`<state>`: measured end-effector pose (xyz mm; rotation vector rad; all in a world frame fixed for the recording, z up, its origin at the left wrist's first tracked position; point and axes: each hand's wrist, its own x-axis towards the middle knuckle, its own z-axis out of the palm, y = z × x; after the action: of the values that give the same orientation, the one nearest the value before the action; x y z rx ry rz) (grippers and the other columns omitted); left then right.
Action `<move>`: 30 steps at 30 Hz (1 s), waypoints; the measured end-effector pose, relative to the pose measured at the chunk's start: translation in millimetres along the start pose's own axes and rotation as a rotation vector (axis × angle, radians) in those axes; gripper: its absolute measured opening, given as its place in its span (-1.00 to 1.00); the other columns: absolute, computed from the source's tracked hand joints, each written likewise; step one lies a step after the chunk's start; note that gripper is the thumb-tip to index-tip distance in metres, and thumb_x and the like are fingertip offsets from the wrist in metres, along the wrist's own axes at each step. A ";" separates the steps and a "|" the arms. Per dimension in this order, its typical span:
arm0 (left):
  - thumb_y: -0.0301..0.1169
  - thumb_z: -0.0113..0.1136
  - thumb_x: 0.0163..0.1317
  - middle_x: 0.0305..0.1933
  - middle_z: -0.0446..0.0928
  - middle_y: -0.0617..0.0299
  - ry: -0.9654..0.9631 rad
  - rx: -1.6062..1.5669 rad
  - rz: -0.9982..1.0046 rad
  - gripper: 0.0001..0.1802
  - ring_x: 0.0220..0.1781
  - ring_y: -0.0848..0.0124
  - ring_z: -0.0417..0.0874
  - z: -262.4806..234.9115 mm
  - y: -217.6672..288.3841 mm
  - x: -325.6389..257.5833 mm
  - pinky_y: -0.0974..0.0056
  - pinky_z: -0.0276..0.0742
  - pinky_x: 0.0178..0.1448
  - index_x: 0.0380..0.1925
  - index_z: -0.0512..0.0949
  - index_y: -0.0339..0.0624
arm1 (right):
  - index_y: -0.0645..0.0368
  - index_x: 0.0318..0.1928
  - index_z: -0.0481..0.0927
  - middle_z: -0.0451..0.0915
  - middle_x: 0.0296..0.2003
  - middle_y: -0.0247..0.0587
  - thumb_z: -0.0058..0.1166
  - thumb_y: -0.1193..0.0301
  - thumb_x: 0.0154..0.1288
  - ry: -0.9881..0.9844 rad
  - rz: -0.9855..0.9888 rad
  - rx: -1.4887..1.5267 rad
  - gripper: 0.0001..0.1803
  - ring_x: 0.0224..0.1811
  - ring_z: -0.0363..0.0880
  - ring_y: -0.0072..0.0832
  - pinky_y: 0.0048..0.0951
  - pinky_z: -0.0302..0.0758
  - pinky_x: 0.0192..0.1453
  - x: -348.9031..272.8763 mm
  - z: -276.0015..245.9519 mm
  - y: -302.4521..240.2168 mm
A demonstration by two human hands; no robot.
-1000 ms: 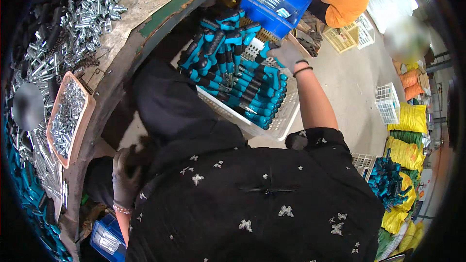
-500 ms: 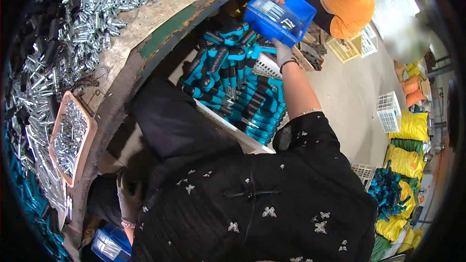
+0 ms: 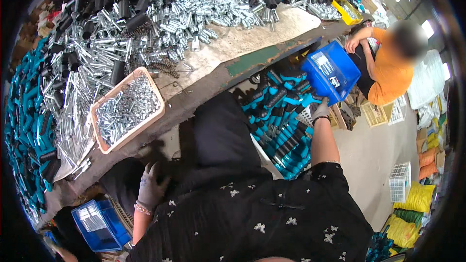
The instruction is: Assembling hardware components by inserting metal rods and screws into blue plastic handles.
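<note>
My right hand (image 3: 320, 109), in a grey glove, is closed on the near edge of a blue plastic bin (image 3: 347, 93). Metal rods and small metal pieces lie inside that bin, which is tilted. Just left of it, teal-and-black tool handles (image 3: 279, 116) are heaped in a white crate (image 3: 266, 159) by my legs. My gloved left hand (image 3: 151, 187) is down by my thigh under the bench edge, its fingers apart and holding nothing. Below it stands a second blue bin (image 3: 97, 228) with metal rods in it.
The workbench (image 3: 221, 63) carries piles of metal parts, black sleeves (image 3: 133, 19) and springs. A pink tray (image 3: 160, 111) of small metal pieces sits at its edge. A person in orange (image 3: 393, 75) sits beyond the blue bin; yellow crates (image 3: 374, 114) stand beside them.
The view has turned, showing more bench. The other person's hand has left the blue bin and rests by their other arm. My left hand's fingers now show spread.
</note>
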<state>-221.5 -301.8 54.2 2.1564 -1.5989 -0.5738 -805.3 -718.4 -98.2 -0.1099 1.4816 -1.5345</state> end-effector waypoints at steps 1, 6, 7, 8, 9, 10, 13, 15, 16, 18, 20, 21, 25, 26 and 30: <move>-0.24 0.38 0.17 0.26 0.43 -0.29 0.005 0.016 -0.018 -0.34 0.28 -0.20 0.47 -2.2 -1.9 -6.9 0.00 0.45 0.33 0.22 0.45 -0.32 | 0.00 0.12 0.47 0.56 -0.14 -0.10 -0.07 -0.24 0.42 -0.016 0.071 -0.183 -0.39 -0.06 0.55 -0.19 -0.05 0.47 0.19 8.0 12.8 12.1; -0.25 0.38 0.16 0.22 0.46 -0.27 -0.018 -0.229 0.132 -0.37 0.23 -0.18 0.51 28.5 -44.1 17.5 -0.01 0.49 0.28 0.19 0.47 -0.31 | 0.11 0.26 0.44 0.63 -0.03 0.08 -0.17 -0.20 0.44 -0.132 -0.529 -1.029 -0.30 0.19 0.53 0.04 0.14 0.31 0.34 180.8 -75.0 -136.0; -0.25 0.38 0.16 0.22 0.47 -0.25 -0.023 -0.141 0.090 -0.38 0.20 -0.16 0.53 15.7 -33.6 10.7 -0.01 0.50 0.26 0.19 0.48 -0.29 | 0.11 0.26 0.44 0.63 -0.03 0.08 -0.17 -0.20 0.44 -0.186 -0.426 -0.991 -0.30 0.19 0.53 0.04 0.14 0.31 0.34 159.9 -58.5 -68.0; -0.26 0.37 0.16 0.21 0.48 -0.23 -0.012 -0.081 0.017 -0.39 0.18 -0.15 0.55 2.5 -29.3 -3.2 -0.01 0.51 0.23 0.18 0.49 -0.28 | 0.19 0.22 0.47 0.63 0.00 0.16 -0.16 -0.17 0.44 -0.040 -0.327 -1.125 -0.30 0.18 0.53 0.07 0.08 0.33 0.33 121.8 -14.3 -7.3; -0.26 0.37 0.16 0.21 0.48 -0.23 0.016 -0.019 -0.072 -0.39 0.18 -0.15 0.55 -10.5 -24.3 -23.9 -0.01 0.51 0.23 0.18 0.49 -0.28 | 0.27 0.19 0.51 0.62 0.02 0.24 -0.15 -0.13 0.44 0.077 -0.263 -1.277 -0.30 0.17 0.54 0.11 0.02 0.36 0.32 37.0 56.4 34.9; -0.27 0.37 0.15 0.20 0.48 -0.22 0.024 -0.019 -0.122 -0.41 0.16 -0.14 0.56 -13.2 -23.0 -31.4 -0.01 0.52 0.22 0.17 0.49 -0.28 | 0.45 -0.07 0.58 0.63 -0.04 0.34 0.00 0.13 0.38 0.142 -0.634 -1.038 -0.49 0.11 0.56 0.19 0.01 0.45 0.20 -42.0 76.7 25.6; -0.29 0.37 0.14 0.17 0.51 -0.20 0.038 -0.040 0.017 -0.43 0.14 -0.14 0.57 4.7 -47.4 -25.7 0.00 0.53 0.20 0.14 0.51 -0.28 | 0.42 -0.01 0.59 0.67 -0.12 0.10 0.09 0.37 0.37 -0.085 -1.113 -0.594 -0.66 -0.09 0.64 -0.11 -0.22 0.49 0.14 -162.8 100.2 -17.9; -0.30 0.37 0.13 0.15 0.52 -0.18 0.038 -0.020 0.164 -0.45 0.13 -0.14 0.58 5.1 -48.9 -21.5 0.00 0.54 0.19 0.12 0.52 -0.28 | 0.34 -0.02 0.62 0.66 -0.10 -0.06 0.15 0.46 0.33 -0.346 -1.217 -0.536 -0.73 -0.08 0.63 -0.27 -0.30 0.50 0.14 -271.7 142.5 -27.0; -0.31 0.36 0.13 0.12 0.54 -0.16 -0.005 -0.112 0.094 -0.47 0.12 -0.13 0.57 -6.2 -28.2 -12.7 0.00 0.53 0.20 0.10 0.54 -0.26 | 0.31 -0.06 0.64 0.67 -0.12 -0.03 0.15 0.45 0.32 -0.504 -1.132 -0.496 -0.76 -0.08 0.64 -0.25 -0.33 0.52 0.09 -311.9 164.8 -28.7; -0.32 0.36 0.12 0.10 0.56 -0.14 -0.053 -0.205 0.041 -0.49 0.12 -0.12 0.57 -24.7 -1.8 -1.9 -0.01 0.52 0.20 0.09 0.55 -0.25 | 0.29 -0.12 0.67 0.68 -0.20 0.02 0.17 0.44 0.29 -0.547 -1.322 -0.655 -0.79 -0.12 0.64 -0.11 -0.26 0.53 -0.03 -314.6 208.6 -39.1; -0.32 0.35 0.14 0.07 0.58 -0.10 -0.077 -0.123 0.072 -0.53 0.12 -0.10 0.57 -37.8 10.7 0.1 -0.02 0.50 0.22 0.07 0.57 -0.20 | 0.30 -0.16 0.64 0.67 -0.21 0.06 0.13 0.35 0.33 -0.512 -1.294 -0.671 -0.75 -0.10 0.64 -0.06 -0.17 0.54 0.00 -290.8 263.5 -57.6; -0.32 0.35 0.14 0.07 0.58 -0.10 -0.081 -0.126 0.091 -0.53 0.12 -0.10 0.57 -43.3 15.7 3.5 -0.02 0.50 0.22 0.07 0.57 -0.20 | 0.28 -0.14 0.63 0.68 -0.18 0.08 0.14 0.30 0.31 -0.428 -1.309 -0.752 -0.72 -0.04 0.64 -0.04 -0.13 0.54 0.04 -252.4 288.8 -65.3; -0.32 0.32 0.16 0.08 0.59 -0.09 -0.058 -0.151 0.083 -0.56 0.14 -0.09 0.57 -47.8 14.6 3.6 -0.02 0.49 0.23 0.06 0.58 -0.18 | 0.30 0.04 0.65 0.65 0.06 0.16 0.15 0.10 0.29 -0.179 -1.094 -1.243 -0.48 0.16 0.62 -0.05 -0.18 0.52 0.21 -213.1 362.6 -90.2; -0.33 0.31 0.17 0.08 0.59 -0.08 -0.043 -0.158 0.070 -0.56 0.14 -0.09 0.57 -44.7 9.4 -0.1 -0.02 0.49 0.22 0.06 0.57 -0.19 | 0.28 0.08 0.64 0.63 0.11 0.14 0.15 0.06 0.26 -0.191 -0.998 -1.400 -0.43 0.20 0.60 -0.07 -0.19 0.51 0.26 -212.5 373.5 -87.5; -0.34 0.31 0.16 0.07 0.59 -0.09 -0.042 -0.184 0.050 -0.57 0.14 -0.09 0.57 -33.0 -6.4 -12.7 -0.02 0.50 0.21 0.04 0.57 -0.21 | 0.23 0.21 0.59 0.52 0.28 0.03 0.08 0.26 0.26 -0.184 -0.860 -1.844 -0.46 0.32 0.52 -0.14 -0.19 0.47 0.37 -176.5 416.7 -91.0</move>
<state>-202.0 -285.6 79.5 1.9776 -1.5513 -0.7248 -494.0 -920.9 175.9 -2.0284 2.2971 -0.0928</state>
